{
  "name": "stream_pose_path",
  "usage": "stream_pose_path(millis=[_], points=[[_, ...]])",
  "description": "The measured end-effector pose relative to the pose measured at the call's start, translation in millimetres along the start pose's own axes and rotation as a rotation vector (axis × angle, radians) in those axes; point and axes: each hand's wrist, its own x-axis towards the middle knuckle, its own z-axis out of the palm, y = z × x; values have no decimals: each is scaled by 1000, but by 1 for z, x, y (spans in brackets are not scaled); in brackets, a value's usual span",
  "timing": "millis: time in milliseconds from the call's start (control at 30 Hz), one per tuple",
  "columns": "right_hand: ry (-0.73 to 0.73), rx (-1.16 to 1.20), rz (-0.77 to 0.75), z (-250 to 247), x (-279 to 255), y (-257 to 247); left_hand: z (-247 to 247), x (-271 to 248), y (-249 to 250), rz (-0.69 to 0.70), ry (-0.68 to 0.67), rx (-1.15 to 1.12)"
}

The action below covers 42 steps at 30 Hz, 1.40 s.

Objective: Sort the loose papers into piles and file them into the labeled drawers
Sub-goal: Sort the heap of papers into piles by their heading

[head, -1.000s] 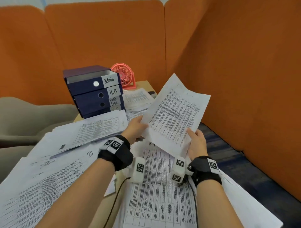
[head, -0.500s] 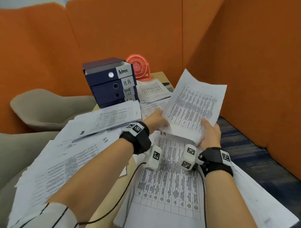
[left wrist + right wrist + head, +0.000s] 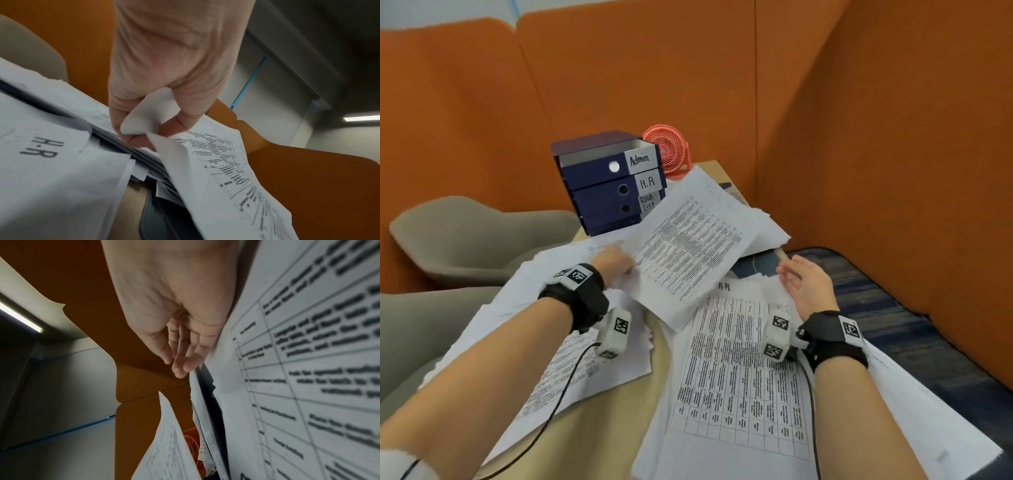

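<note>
My left hand [image 3: 616,265] pinches the near left corner of a printed sheet [image 3: 688,246], and the left wrist view shows the sheet's corner [image 3: 148,113] curled between thumb and fingers. The sheet hangs low over the table, tilted toward the navy drawer unit [image 3: 606,192], whose drawers read Admin, H.R and Task List. The Admin drawer stands pulled out a little. My right hand [image 3: 803,282] is off the sheet, with fingers [image 3: 180,363] straight and nothing in it. Under it lies a pile topped by a table sheet marked H.R [image 3: 739,377].
More paper piles [image 3: 551,359] cover the tan table's left side, another lies behind the held sheet. A coral desk fan [image 3: 667,150] stands behind the drawers. Orange partition walls [image 3: 876,154] close off the back and right. A beige chair [image 3: 476,236] sits at left.
My right hand let go of the sheet and pulled back to the right. My left hand carried the sheet left and down, and it now lies flatter.
</note>
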Motion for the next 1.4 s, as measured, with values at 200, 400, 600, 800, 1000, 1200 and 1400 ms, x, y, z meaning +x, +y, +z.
stream_pose_path(millis=[200, 400, 600, 800, 1000, 1200, 1400], points=[[6, -235, -42, -3, 4, 2, 5, 11, -23, -128, -34, -512], [-255, -1235, -80, 2, 2, 8, -43, 39, -90, -271, 300, -535], [-332, -1394, -91, 11, 1, 7, -99, 68, -149, -328, 552, -228], [-294, -1189, -141, 7, -6, 7, -120, 87, -142, -284, 503, -67], [-286, -1168, -159, 5, -2, 6, -108, 106, -123, -228, 526, -36], [-405, -1306, -138, 10, 0, 5, -64, 111, -95, -107, 490, 342], [-344, -1066, -154, 22, -19, 4, -9, 60, 0, 492, 182, 51]])
